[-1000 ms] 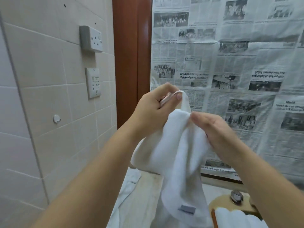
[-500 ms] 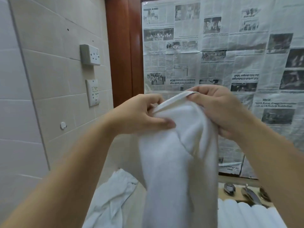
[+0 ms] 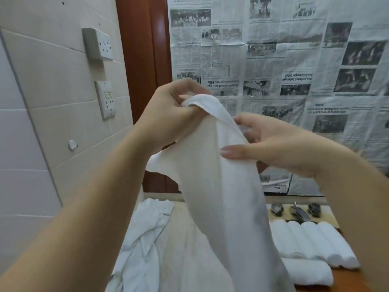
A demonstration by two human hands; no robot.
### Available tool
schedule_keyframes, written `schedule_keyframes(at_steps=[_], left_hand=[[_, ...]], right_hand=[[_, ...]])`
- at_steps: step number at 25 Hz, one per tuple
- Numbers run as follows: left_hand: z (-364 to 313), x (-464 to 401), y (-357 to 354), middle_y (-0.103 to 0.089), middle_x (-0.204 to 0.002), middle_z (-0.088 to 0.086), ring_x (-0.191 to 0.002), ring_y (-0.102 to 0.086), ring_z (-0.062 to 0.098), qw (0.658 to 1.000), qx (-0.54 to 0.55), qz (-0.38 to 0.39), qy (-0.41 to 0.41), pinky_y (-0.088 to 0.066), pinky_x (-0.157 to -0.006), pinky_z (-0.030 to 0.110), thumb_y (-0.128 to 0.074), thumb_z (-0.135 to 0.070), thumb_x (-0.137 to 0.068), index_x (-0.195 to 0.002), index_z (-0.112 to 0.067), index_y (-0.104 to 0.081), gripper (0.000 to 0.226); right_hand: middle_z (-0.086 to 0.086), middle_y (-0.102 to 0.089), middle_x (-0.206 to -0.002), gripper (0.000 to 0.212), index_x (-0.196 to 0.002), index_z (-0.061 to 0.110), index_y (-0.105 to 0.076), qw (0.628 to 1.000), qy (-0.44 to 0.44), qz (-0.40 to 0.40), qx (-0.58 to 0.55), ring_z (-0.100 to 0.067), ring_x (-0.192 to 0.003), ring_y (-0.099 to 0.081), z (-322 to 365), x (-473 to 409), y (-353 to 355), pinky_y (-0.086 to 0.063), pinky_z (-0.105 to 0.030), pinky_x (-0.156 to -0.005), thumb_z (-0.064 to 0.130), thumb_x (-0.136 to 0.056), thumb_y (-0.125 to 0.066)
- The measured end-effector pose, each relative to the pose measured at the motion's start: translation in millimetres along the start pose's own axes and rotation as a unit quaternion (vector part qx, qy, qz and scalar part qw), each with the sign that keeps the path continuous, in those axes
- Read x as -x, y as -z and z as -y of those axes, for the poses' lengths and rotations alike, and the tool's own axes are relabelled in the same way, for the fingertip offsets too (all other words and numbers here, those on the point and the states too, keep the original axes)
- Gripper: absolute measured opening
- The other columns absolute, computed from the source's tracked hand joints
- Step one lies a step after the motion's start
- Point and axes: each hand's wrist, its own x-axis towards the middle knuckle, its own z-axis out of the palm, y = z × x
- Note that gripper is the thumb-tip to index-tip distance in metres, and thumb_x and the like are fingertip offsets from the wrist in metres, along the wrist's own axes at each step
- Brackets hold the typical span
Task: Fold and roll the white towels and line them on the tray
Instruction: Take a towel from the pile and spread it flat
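Item: one white terry towel, unfolded, held up in the air over the beige table, hanging down the middle of the view.

Left hand: raised, fingers curled and pinching the top hem of the towel, bunching it at the upper corner.

Right hand: just right of the cloth and lower. The thumb lies across the front of the towel with the other fingers loosely spread behind it, so the edge sits between them in a light pinch.

Step in hand, as judged: finding the second corner so the towel can be opened flat for folding. To do it well, slide the right hand along the hem to its far end, keep the left pinch firm, pull the edge taut and level, then lay the cloth on the table before folding.

Holder: brown wooden tray, near right. On it lie four rolled white towels side by side, touching, with a fifth roll laid across in front.

Loose stock: a heap of crumpled white towels on the table, near left.

Also present: chrome tap fittings beyond the rolls.
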Motion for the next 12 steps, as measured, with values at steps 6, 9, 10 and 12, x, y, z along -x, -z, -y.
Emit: schedule_keyframes(at_steps=[6, 9, 10, 12], left_hand=[[-23.9, -22.3, -24.3, -0.077, -0.096, 0.0, -0.081, -0.072, 0.012, 0.997, 0.029, -0.013, 0.066, -0.057, -0.068, 0.028, -0.085, -0.05, -0.078, -0.113, -0.025, -0.07, 0.046], [5.2, 7.5, -38.2, -0.077, -0.099, 0.001, -0.085, -0.073, 0.016, 0.959, 0.145, 0.137, 0.201, -0.058, -0.078, 0.032, -0.074, -0.05, -0.093, -0.108, -0.005, -0.068, 0.048], [14.3, 20.0, -44.2, -0.075, -0.095, 0.004, -0.083, -0.071, 0.018, 0.948, 0.172, 0.151, 0.221, -0.059, -0.079, 0.034, -0.069, -0.044, -0.098, -0.102, -0.006, -0.066, 0.039], [27.5, 38.3, -52.8, -0.068, -0.084, 0.006, -0.074, -0.066, 0.021, 0.946, 0.195, 0.11, 0.236, -0.058, -0.07, 0.037, -0.061, -0.042, -0.104, -0.097, -0.013, -0.06, 0.029]], right_hand=[[-0.027, -0.072, -0.11, 0.032, -0.106, 0.017, -0.076, 0.944, 0.145, -0.287, -0.074, -0.039, -0.093, -0.071, 11.4, -20.0, 12.2, -0.052, -0.059, -0.078, 0.043, -0.09, -0.068], [-0.035, -0.067, -0.102, 0.048, -0.098, -0.002, -0.067, 0.932, 0.076, -0.295, -0.197, -0.036, -0.086, -0.057, -7.3, -14.1, 14.6, -0.037, -0.05, -0.074, 0.045, -0.094, -0.066], [-0.03, -0.066, -0.096, 0.048, -0.097, -0.006, -0.064, 0.934, 0.044, -0.291, -0.204, -0.037, -0.083, -0.058, -17.2, -12.1, 11.1, -0.038, -0.049, -0.073, 0.042, -0.096, -0.065], [-0.019, -0.068, -0.086, 0.047, -0.096, -0.009, -0.063, 0.954, -0.033, -0.263, -0.139, -0.033, -0.073, -0.064, -35.4, -3.7, -0.3, -0.043, -0.041, -0.066, 0.038, -0.098, -0.064]])
